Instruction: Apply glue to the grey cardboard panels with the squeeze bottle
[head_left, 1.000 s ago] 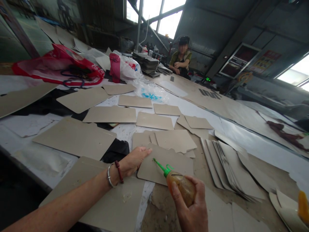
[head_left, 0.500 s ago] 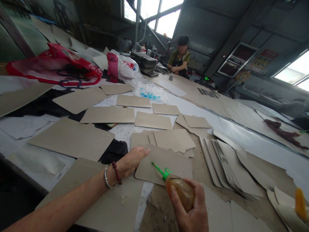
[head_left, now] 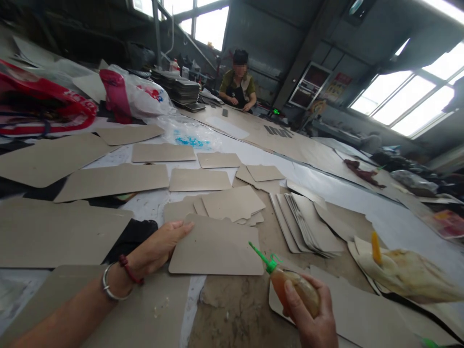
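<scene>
My left hand [head_left: 170, 239], with a bracelet and a red band at the wrist, pinches the upper left corner of a grey-beige panel [head_left: 217, 249]. The thumb lies on top of that corner. My right hand [head_left: 315, 309] is wrapped round a squeeze bottle [head_left: 290, 285] of amber liquid with a green nozzle. The nozzle tip points up and left, over the right part of the panel; whether it touches is hard to tell. Behind the panel lie several overlapping panels [head_left: 232, 203].
A fanned stack of panels [head_left: 308, 222] lies right of centre, and loose panels [head_left: 199, 180] spread to the left. Plastic bags [head_left: 145, 96] stand at the back left. A yellowed container [head_left: 416, 270] lies at the right. Across the table sits a person [head_left: 238, 87].
The view has turned to the right. My right hand has drawn the bottle's nozzle from the panel's left part towards its right edge. My left hand still grips the corner.
</scene>
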Demonstrator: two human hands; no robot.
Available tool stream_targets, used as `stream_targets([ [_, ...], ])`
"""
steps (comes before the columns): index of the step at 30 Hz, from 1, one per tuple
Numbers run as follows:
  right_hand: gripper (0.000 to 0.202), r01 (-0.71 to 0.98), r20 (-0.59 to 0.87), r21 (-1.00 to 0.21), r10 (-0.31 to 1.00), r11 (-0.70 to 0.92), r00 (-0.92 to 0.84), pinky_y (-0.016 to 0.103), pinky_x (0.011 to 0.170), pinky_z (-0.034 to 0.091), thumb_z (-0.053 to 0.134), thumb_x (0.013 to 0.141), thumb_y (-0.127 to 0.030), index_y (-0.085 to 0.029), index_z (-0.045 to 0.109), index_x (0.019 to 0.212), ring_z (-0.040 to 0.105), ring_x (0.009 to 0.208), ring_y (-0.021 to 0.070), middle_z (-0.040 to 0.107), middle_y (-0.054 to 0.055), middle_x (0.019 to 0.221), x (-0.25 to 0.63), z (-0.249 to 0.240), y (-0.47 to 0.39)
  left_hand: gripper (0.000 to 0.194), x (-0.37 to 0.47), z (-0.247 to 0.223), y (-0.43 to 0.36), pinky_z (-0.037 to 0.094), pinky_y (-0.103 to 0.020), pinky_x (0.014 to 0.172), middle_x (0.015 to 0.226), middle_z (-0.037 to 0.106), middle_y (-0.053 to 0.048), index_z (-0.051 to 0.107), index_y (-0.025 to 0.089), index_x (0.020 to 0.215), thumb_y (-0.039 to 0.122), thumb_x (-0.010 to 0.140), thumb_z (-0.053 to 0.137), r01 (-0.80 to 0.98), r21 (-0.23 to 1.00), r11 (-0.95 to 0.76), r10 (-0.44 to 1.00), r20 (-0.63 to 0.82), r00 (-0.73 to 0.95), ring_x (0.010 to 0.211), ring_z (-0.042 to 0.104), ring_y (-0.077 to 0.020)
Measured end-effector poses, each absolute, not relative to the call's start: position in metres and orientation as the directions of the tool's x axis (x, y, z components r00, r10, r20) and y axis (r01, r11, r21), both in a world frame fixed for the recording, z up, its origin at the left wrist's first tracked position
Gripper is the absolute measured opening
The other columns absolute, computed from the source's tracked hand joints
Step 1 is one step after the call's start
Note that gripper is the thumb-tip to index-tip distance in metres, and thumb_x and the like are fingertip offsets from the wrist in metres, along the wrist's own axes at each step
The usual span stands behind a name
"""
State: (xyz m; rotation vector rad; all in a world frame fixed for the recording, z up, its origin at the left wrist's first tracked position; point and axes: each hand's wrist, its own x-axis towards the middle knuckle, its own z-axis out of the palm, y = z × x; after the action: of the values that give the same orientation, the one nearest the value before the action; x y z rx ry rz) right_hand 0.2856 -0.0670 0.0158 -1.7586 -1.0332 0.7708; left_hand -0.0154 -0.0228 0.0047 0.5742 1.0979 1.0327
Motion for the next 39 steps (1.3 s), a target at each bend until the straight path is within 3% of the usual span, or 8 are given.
stream_targets([
  [7,0.059,0.543,0.061,-0.824,0.928,-0.160,0.367,0.037,0.077,0.047,0.062,0.068,-0.068,-0.022,0.051,0.104,0.058,0.085,0.0242,0.058,0.005,0.096,0.300,0.001,-0.066,0.043,-0.019,0.004,-0.022,0.056,-0.023,0.062,0.089,0.073,-0.011,0.065,0.011,0.094,0.044,0.069,0.079,-0.341,0.822,0.456,0.886,-0.456,0.085,0.074,0.068,-0.0201],
  [19,0.044,0.683,0.253,-0.730,0.927,-0.006,0.278,0.037,0.082,0.042,0.062,0.074,-0.059,-0.024,0.052,0.099,0.053,0.093,0.0243,0.053,0.003,0.100,0.300,0.000,-0.059,0.046,-0.017,0.011,-0.023,0.056,-0.022,0.059,0.084,0.073,-0.009,0.066,0.013,0.091,0.042,0.061,0.085,-0.330,0.821,0.467,0.879,-0.473,0.067,0.070,0.068,-0.0189],
  [32,0.036,0.664,0.241,-0.745,0.953,0.060,0.183,0.037,0.083,0.043,0.060,0.078,-0.051,-0.024,0.051,0.101,0.052,0.093,0.0228,0.050,0.003,0.101,0.285,0.008,-0.053,0.041,-0.019,0.004,-0.020,0.056,-0.023,0.062,0.088,0.074,-0.010,0.065,0.013,0.095,0.041,0.069,0.080,-0.334,0.812,0.478,0.874,-0.479,0.086,0.072,0.069,-0.0200],
  [39,0.046,0.621,0.218,-0.784,0.925,-0.024,0.311,0.037,0.081,0.045,0.065,0.071,-0.059,-0.024,0.053,0.099,0.056,0.090,0.0241,0.056,0.004,0.098,0.295,0.014,-0.066,0.042,-0.020,0.004,-0.021,0.056,-0.022,0.061,0.089,0.073,-0.010,0.063,0.013,0.096,0.040,0.069,0.080,-0.342,0.807,0.481,0.873,-0.478,0.099,0.073,0.069,-0.0192],
])
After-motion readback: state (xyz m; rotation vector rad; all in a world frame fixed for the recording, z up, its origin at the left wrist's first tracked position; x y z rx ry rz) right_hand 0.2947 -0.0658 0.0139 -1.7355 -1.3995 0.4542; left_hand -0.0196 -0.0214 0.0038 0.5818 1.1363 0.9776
